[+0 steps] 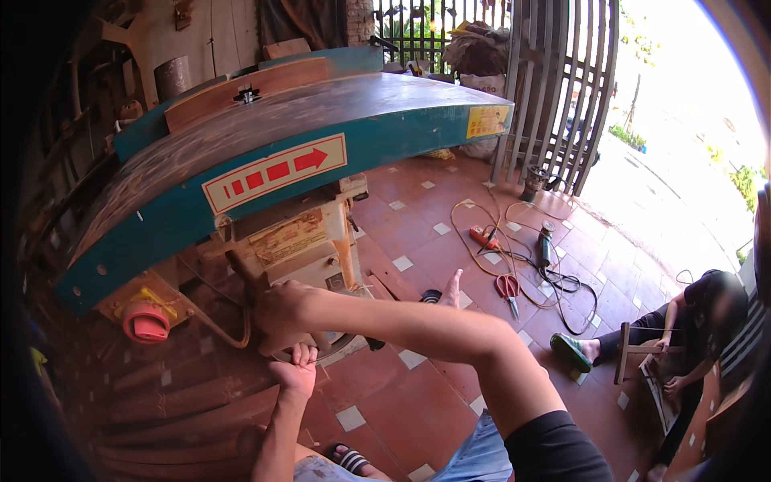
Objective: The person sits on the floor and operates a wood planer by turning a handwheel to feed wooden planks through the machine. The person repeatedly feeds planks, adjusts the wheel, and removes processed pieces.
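A woodworking planer with a teal frame and a long metal table stands in front of me. My right arm reaches across to the left beneath the table. My right hand is closed at the lower end of a dark bar-like lever; its fingers are mostly hidden. Just below it, my left hand has its fingers curled over the rim of a round handwheel. The wheel is partly covered by my hands and forearm. Left of both hands is a red knob switch on a yellow plate.
Right of the machine, an angle grinder, a red power tool, red-handled pliers and looping cables lie on the tiled floor. At the far right a seated person handles a wooden frame. Wooden boards lie at lower left.
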A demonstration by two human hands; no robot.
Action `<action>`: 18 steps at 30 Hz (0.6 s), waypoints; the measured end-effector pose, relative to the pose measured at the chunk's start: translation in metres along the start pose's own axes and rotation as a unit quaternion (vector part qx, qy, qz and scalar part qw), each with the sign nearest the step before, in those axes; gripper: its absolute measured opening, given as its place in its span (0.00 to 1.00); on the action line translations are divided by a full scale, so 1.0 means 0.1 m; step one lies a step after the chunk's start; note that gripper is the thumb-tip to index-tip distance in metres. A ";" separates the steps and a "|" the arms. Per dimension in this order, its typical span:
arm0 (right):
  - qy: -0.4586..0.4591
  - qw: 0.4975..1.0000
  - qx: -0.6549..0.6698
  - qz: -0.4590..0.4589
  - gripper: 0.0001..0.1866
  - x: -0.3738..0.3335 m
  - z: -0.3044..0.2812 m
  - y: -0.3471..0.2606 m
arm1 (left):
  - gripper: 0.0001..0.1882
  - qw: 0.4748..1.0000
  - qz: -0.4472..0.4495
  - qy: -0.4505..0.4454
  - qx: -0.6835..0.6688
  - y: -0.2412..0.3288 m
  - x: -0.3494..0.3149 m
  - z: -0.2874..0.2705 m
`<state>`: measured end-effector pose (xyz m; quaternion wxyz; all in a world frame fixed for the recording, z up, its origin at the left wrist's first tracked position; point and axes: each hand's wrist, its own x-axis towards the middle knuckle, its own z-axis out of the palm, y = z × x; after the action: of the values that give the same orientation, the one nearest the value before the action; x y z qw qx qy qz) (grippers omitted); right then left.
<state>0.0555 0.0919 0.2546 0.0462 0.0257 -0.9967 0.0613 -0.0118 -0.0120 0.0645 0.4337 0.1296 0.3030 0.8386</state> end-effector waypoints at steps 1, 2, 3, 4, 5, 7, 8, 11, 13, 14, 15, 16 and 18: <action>0.034 0.998 0.048 0.014 0.29 -0.18 -0.10 0.03 | 0.31 0.999 0.021 0.010 0.031 0.12 0.00 -0.02; 0.067 0.993 0.096 0.028 0.29 -0.36 -0.17 0.07 | 0.32 0.997 0.042 0.022 0.063 0.24 -0.01 -0.03; 0.133 0.966 0.220 0.013 0.28 -0.62 -0.05 0.29 | 0.32 0.969 0.098 0.020 0.227 0.36 -0.05 0.11; 0.200 0.919 0.339 -0.002 0.28 -0.80 0.20 0.56 | 0.31 0.909 0.152 0.015 0.387 0.54 -0.09 0.30; 0.268 0.848 0.458 0.009 0.28 -0.94 0.52 0.70 | 0.25 0.827 0.283 -0.049 0.483 0.61 -0.08 0.50; 0.370 0.695 0.617 0.014 0.31 -1.05 1.11 0.74 | 0.20 0.700 0.418 -0.119 0.566 0.67 -0.13 1.03; 0.406 0.625 0.667 0.007 0.31 -1.01 1.25 0.76 | 0.19 0.680 0.446 -0.131 0.567 0.66 -0.11 1.08; 0.307 0.670 0.674 0.059 0.30 -1.08 1.07 0.80 | 0.18 0.798 0.358 -0.074 0.479 0.62 -0.13 0.75; 0.315 0.757 0.561 0.115 0.29 -1.01 0.71 0.64 | 0.20 0.890 0.280 0.021 0.360 0.61 -0.15 0.56; 0.342 0.825 0.440 0.092 0.28 -0.95 0.56 0.59 | 0.22 0.940 0.231 0.003 0.251 0.59 -0.11 0.51; 0.362 0.876 0.312 0.070 0.26 -0.86 0.43 0.56 | 0.22 0.958 0.191 0.016 0.213 0.59 -0.11 0.50; 0.374 0.909 0.178 0.047 0.26 -0.77 0.27 0.48 | 0.22 0.973 0.149 0.029 0.176 0.59 -0.11 0.50; 0.011 0.991 0.091 0.094 0.21 -0.51 -0.33 -0.07 | 0.22 0.972 0.148 0.060 0.174 0.64 -0.12 0.28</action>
<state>0.1094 0.0917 0.2831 0.0486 -0.0646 -0.9844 0.1560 -0.0332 -0.0385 0.1266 0.2565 0.1958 0.4473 0.8341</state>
